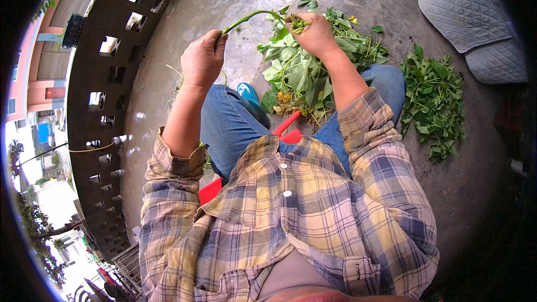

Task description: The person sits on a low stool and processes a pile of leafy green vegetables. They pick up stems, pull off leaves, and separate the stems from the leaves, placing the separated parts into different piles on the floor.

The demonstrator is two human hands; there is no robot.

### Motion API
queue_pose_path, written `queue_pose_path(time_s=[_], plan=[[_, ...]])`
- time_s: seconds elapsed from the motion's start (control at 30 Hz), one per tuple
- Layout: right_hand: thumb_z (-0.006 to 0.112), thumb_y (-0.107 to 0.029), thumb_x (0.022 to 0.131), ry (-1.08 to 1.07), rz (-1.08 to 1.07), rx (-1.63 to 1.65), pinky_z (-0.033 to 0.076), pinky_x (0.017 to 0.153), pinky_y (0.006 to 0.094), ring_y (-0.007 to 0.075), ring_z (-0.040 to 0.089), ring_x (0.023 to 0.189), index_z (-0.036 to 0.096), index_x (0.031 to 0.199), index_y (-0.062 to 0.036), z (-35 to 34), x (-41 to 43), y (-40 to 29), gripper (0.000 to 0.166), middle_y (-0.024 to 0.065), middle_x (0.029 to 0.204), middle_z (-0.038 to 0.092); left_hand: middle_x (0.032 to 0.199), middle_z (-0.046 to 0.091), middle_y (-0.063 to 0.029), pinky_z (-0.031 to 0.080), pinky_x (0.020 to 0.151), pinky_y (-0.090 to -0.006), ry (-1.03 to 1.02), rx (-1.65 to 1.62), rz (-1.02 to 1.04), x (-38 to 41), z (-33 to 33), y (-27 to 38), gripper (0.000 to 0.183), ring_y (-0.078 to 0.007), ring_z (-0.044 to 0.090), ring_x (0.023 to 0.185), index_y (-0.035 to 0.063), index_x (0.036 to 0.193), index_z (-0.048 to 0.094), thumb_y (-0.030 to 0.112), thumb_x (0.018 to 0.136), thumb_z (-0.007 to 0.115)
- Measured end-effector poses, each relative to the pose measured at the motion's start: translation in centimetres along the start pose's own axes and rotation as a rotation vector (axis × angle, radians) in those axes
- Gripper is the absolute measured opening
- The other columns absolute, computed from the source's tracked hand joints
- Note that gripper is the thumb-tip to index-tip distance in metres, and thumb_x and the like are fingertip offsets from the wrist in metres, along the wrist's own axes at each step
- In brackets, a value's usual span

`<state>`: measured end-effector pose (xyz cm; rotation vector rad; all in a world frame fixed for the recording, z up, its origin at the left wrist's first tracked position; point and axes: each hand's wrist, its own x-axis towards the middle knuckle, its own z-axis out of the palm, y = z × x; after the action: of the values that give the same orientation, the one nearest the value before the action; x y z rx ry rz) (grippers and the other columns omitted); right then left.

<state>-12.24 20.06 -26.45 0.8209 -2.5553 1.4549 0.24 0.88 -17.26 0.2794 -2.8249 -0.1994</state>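
Note:
My left hand [204,58] is closed on one end of a long green stem [247,17], which arches across to my right hand. Several short green stem pieces [298,24] are bunched in the fingers of my right hand [312,33], and the far end of the long stem meets them there. Beneath and beyond my right hand lies a heap of leafy green vines [293,65] on the concrete floor, with some yellowed leaves [285,97] at its near edge. A second, darker pile of leafy greens [434,102] lies to the right of my right knee.
Between my legs a red plastic handle [287,123] shows. A blue boot [250,100] is on my left foot. Grey quilted fabric [465,8] hangs at the upper right. A wall with square openings [117,67] runs along the left. Loose stems lie beside my left forearm.

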Motion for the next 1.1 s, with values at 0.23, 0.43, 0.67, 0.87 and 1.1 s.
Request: queue_pose_path(time_s=[0.23, 0.43, 0.67, 0.87, 1.1], plan=[[0.063, -0.022, 0.075, 0.157, -0.053, 0.120, 0.048, 0.064, 0.0353, 0.0303, 0.060, 0.073, 0.065, 0.088, -0.0084, 1.3, -0.1, 0.2, 0.019, 0.0142, 0.080, 0.062, 0.076, 0.061, -0.0133, 0.047, 0.059, -0.0374, 0.000, -0.024, 0.089, -0.5, 0.0, 0.4, 0.019, -0.0308, 0.060, 0.070, 0.0095, 0.087, 0.061, 0.027, 0.082, 0.055], [0.064, -0.014, 0.074, 0.257, -0.117, 0.260, 0.048, 0.063, 0.0335, 0.0294, 0.059, 0.071, 0.064, 0.086, -0.0086, 1.6, 0.0, 0.5, 0.013, 0.0126, 0.078, 0.061, 0.074, 0.060, -0.0088, 0.047, 0.055, -0.0336, 0.145, -0.085, 0.321, -1.4, 1.0, -0.2, 0.012, -0.0261, 0.060, 0.067, 0.0102, 0.085, 0.059, 0.020, 0.080, 0.059], [0.063, -0.015, 0.075, 0.223, -0.147, 0.099, 0.047, 0.063, 0.0344, 0.0291, 0.058, 0.073, 0.063, 0.082, -0.0080, 1.1, -0.2, -0.1, 0.010, 0.0106, 0.080, 0.060, 0.070, 0.059, -0.0068, 0.047, 0.055, -0.0297, 0.164, -0.029, 0.457, -2.1, 0.7, 0.0, 0.011, -0.0224, 0.059, 0.064, 0.0081, 0.086, 0.059, 0.014, 0.076, 0.061], [0.064, -0.020, 0.075, 0.180, -0.138, 0.110, 0.047, 0.065, 0.0362, 0.0286, 0.058, 0.075, 0.062, 0.082, -0.0060, 1.4, -0.2, 0.5, 0.015, 0.0111, 0.081, 0.060, 0.065, 0.055, -0.0061, 0.045, 0.051, -0.0305, 0.175, 0.014, 0.478, -2.3, 0.7, 0.0, 0.011, -0.0217, 0.056, 0.059, 0.0083, 0.086, 0.059, 0.013, 0.076, 0.061], [0.063, -0.019, 0.076, 0.007, -0.190, 0.164, 0.047, 0.066, 0.0355, 0.0288, 0.059, 0.075, 0.061, 0.081, -0.0028, 1.0, -0.2, 0.4, 0.018, 0.0128, 0.081, 0.061, 0.066, 0.055, -0.0044, 0.045, 0.051, -0.0305, 0.239, 0.007, 0.480, -2.2, 0.6, -0.6, 0.013, -0.0209, 0.056, 0.060, 0.0101, 0.086, 0.058, 0.016, 0.075, 0.062]])
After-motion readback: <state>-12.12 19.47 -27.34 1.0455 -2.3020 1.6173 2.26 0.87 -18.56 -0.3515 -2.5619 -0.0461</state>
